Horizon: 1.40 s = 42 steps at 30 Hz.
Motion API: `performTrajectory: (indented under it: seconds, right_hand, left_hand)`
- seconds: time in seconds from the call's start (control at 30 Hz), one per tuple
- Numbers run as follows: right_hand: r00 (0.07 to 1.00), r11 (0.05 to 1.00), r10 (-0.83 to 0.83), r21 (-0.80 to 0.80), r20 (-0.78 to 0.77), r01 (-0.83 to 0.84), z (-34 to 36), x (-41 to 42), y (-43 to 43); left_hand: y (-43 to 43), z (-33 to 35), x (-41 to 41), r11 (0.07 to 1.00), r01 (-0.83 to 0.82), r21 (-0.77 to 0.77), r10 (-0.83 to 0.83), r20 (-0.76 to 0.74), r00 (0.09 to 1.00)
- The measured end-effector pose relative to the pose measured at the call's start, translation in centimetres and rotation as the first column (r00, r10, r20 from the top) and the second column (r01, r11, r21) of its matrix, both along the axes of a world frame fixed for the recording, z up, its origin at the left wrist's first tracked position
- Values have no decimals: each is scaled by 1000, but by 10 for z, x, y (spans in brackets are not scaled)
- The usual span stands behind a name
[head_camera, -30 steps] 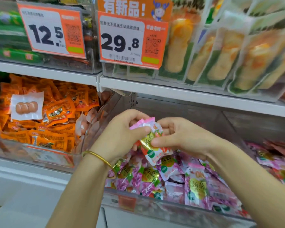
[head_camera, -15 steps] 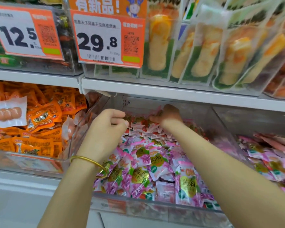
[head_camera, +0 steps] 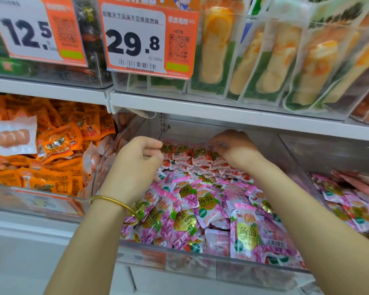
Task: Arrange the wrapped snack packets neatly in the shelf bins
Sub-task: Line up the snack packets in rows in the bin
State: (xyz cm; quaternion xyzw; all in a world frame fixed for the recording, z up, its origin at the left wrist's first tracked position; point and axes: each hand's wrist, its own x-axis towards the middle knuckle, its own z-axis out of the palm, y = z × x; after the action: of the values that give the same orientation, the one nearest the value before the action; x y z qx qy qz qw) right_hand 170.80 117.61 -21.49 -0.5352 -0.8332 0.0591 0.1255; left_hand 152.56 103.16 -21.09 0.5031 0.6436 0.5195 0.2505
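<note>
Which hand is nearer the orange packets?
Left. The left hand sits just right of the orange packets; the right hand is farther right, beyond the left hand.

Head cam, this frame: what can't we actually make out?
Head view only.
Left hand: curled fingers face away; its own knuckles hide whether it pinches a packet.
Right hand: fingertips buried in the upright packets; grip unclear.
29.8 price tag: small print blurred.
Right-bin packets: cut off by the frame edge.
Centre bin's front label: blurred behind clear plastic.
</note>
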Motion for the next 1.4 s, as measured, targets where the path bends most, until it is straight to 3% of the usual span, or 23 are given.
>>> performTrajectory:
  seconds: [0.07,0.2,0.3,0.37,0.4,0.47,0.5,0.57,0.73,0.87,1.03,1.13,1.27,1.4]
  right_hand:
    - [981,984,161,-89,110,-151,-7,-3,-6]
    - [938,981,195,-77,287,-180,-14,-4,-11]
    - [979,979,193,58,64,-197,-1,-5,-26]
    - [976,979,201,-10,-88,-203,11,-10,-51]
    - [977,971,202,-117,-64,-209,15,-14,-64]
    - [961,947,214,-279,173,-160,15,-23,-85]
    - [939,950,206,-287,277,-123,14,-26,-90]
    - [927,959,194,-259,322,-111,10,-28,-92]
    - [972,916,224,-357,73,-184,15,-24,-93]
    - [983,878,157,-443,-90,-181,15,-23,-96]
    - [932,824,34,-517,-360,-230,12,-16,-98]
    - [829,821,-67,-502,-555,-270,13,-5,-95]
    - [531,757,-211,-480,-821,-442,25,4,-94]
    - [442,754,-232,-447,-867,-481,30,-7,-96]
  left_hand:
    - [-3,1,-2,1000,-6,15,6,-1,1000]
    - [-10,6,-5,997,-11,74,10,11,1000]
    - [-18,8,-8,996,-3,84,1,16,1000]
    - [-22,8,-11,998,-2,68,1,6,1000]
    - [-24,7,-11,998,0,58,0,-1,1000]
    - [-26,7,-9,999,7,37,-6,-35,999]
    - [-27,6,-8,1000,14,28,-13,-54,998]
    - [-27,5,-5,1000,27,7,-27,-83,996]
    - [-23,2,0,997,62,-50,-68,-127,990]
    - [-20,0,9,990,83,-116,-110,-255,961]
    - [-18,0,17,989,86,-118,-118,-300,947]
    - [-16,1,21,991,87,-104,-108,-219,970]
    - [-11,-1,28,962,246,-119,-250,-24,968]
    - [-12,0,37,932,352,-84,-337,159,928]
